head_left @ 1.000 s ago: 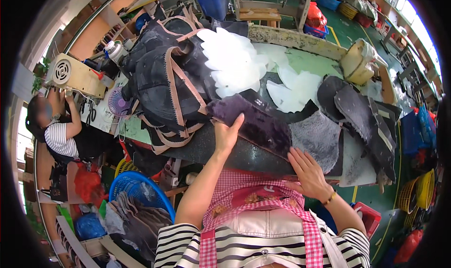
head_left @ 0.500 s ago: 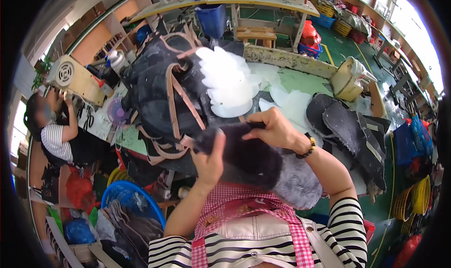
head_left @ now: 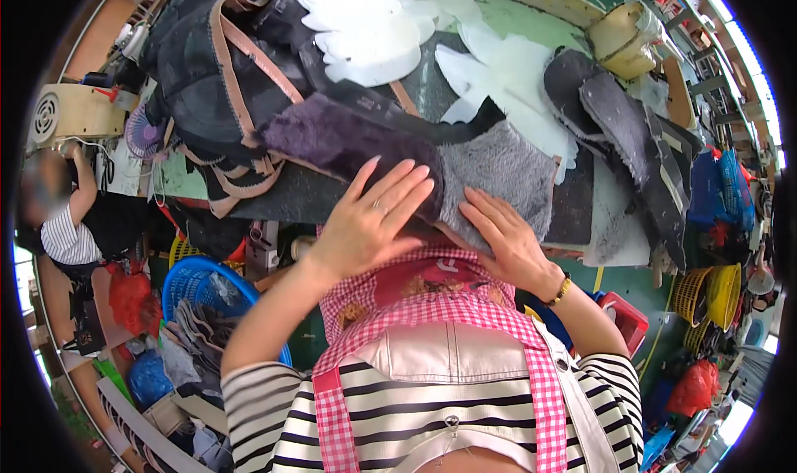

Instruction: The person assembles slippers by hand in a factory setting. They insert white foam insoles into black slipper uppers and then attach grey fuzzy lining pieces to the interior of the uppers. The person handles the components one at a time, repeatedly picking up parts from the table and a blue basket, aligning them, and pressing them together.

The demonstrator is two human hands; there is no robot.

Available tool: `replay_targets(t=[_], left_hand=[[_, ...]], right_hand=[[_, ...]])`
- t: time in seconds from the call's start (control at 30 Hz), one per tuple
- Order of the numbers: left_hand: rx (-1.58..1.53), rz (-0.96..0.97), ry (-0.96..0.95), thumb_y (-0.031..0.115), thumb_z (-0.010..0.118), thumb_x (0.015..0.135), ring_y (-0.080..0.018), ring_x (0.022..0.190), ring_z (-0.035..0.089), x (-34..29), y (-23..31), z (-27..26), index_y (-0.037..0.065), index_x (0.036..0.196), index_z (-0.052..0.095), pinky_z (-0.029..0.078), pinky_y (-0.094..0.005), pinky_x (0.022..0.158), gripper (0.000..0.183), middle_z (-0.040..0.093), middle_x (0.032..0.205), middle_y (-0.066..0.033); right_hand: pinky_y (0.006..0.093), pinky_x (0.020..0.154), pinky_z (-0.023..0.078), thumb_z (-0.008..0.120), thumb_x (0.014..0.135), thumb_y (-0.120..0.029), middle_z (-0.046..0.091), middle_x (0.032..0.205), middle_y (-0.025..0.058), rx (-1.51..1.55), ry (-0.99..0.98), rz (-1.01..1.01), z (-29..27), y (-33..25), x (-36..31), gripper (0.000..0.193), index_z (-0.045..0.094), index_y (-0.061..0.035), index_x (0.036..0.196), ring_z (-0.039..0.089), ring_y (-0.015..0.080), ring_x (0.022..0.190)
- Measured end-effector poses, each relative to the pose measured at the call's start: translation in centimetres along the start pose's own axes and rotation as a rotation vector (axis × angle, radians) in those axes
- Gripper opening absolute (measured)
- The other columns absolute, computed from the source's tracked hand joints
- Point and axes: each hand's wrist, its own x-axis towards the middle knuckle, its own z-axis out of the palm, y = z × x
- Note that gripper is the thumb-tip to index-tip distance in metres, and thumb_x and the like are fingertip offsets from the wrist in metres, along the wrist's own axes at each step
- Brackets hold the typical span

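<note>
Two hands lie flat on fleece at the near edge of the bench (head_left: pixel 598 224), both with fingers released and spread, grasping nothing. Nearest, below the left forearm, a blue plastic basket (head_left: pixel 187 278) stands on the floor and holds a heap of grey and dark fabric pieces; what lies deeper in it cannot be told. A red bag (head_left: pixel 129 299) sits just beside it. On the right, near the floor, a red crate (head_left: pixel 627 324) shows only its rim, contents hidden by the arm, and farther right a yellow basket (head_left: pixel 722 295) stands among other baskets, its contents too small to tell.

The left hand (head_left: pixel 365 224) comes up from a bent elbow, palm down, fingers (head_left: pixel 398 187) fanned over the near end of the dark purple fleece piece (head_left: pixel 340 137), which lies across the bench and overlaps the grey fleece piece (head_left: pixel 506 170). The right hand (head_left: pixel 506 241), with a gold bracelet at the wrist, presses palm down on the lower edge of the grey piece, fingers pointing up and left toward the other hand, the two hands near but apart.

Beyond, a pile of dark bag parts with tan straps (head_left: pixel 224 66) rises at left, and white foam cutouts (head_left: pixel 374 25) lie behind.
</note>
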Motion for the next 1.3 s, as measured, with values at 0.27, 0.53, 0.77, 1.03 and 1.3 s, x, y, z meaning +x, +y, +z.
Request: replay_targets(t=[0.27,0.53,0.77,1.03,1.3], left_hand=[[-0.042,0.055,0.221,0.012,0.075,0.067,-0.0278,0.103,0.062,3.7,-0.3,-1.1,0.005,0.114,0.061,0.049,-0.0415,0.089,0.049,0.065,0.108,-0.0110],[-0.568,-0.097,-0.187,0.004,0.073,0.074,-0.0225,0.062,0.061,4.2,3.7,-12.0,-0.001,0.091,0.068,0.047,-0.0330,0.058,0.019,0.063,0.068,-0.0129],[-1.101,-0.224,-0.174,-0.002,0.077,0.075,-0.0016,0.059,0.035,0.1,4.9,-11.3,-0.003,0.076,0.061,0.028,-0.0244,0.049,0.016,0.046,0.062,0.0035],[-1.149,-0.411,-0.420,0.010,0.082,0.074,-0.0004,0.058,0.038,1.0,3.4,-12.2,-0.001,0.083,0.066,0.029,-0.0212,0.051,0.021,0.047,0.064,0.0096],[-0.624,-0.356,-0.634,0.033,0.082,0.071,-0.0167,0.055,0.053,4.1,2.2,-12.3,-0.005,0.083,0.063,0.041,-0.0323,0.053,0.044,0.055,0.060,-0.0078]], right_hand=[[0.0391,0.067,0.052,0.064,0.074,0.001,0.067,0.097,0.0178,0.299,-0.179,0.133,-12.0,-0.6,2.6,0.046,0.062,-0.0048,0.120,0.064,0.0373,0.080],[0.0352,0.058,0.048,0.078,0.068,-0.012,0.061,0.070,0.0112,0.175,-0.021,-0.191,-13.0,-5.9,5.9,0.024,0.061,-0.0003,0.079,0.060,0.0258,0.062],[0.0257,0.069,0.046,0.085,0.072,-0.026,0.065,0.082,0.0074,1.042,-0.438,-0.017,-10.0,-3.3,7.4,0.042,0.065,0.0037,0.093,0.060,0.0103,0.081],[0.0343,0.083,0.050,0.087,0.063,-0.027,0.067,0.100,0.0129,0.576,-0.450,-0.279,-12.6,-6.5,9.3,0.063,0.056,-0.0010,0.112,0.066,0.0249,0.097],[0.0334,0.075,0.049,0.086,0.061,-0.019,0.067,0.096,0.0093,0.567,-0.428,-0.053,-11.4,-4.8,9.0,0.053,0.060,-0.0053,0.105,0.066,0.0238,0.087]])
